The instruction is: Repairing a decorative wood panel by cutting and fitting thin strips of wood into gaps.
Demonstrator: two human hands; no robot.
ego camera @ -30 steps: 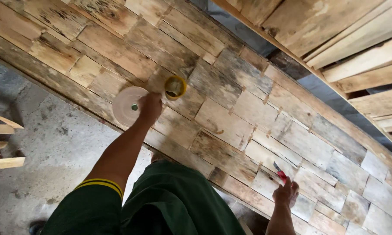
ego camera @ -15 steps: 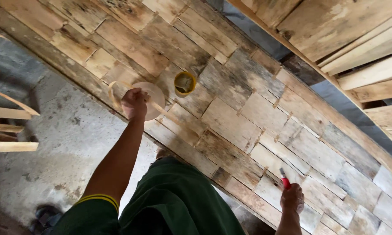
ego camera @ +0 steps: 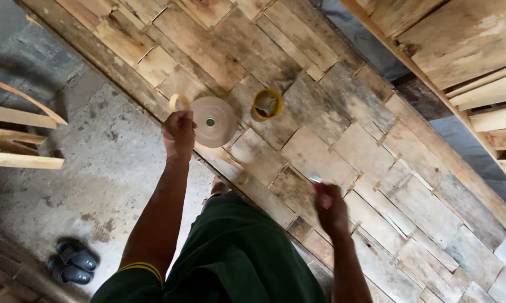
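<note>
Tape roll [ego camera: 214, 121], a big tan disc, lies flat on the wooden surface [ego camera: 342, 140], with a yellow-rimmed cup [ego camera: 266, 104] just beside it, contents unclear to me. My left hand [ego camera: 178, 133] grips a small ring [ego camera: 179, 101] at the roll's edge; my right hand [ego camera: 331, 209] is clamped on a red-handled tool [ego camera: 319, 186].

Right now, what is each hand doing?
Left hand: closed on a small tape ring, beside the tape roll.
Right hand: closed on a red-handled tool.
</note>
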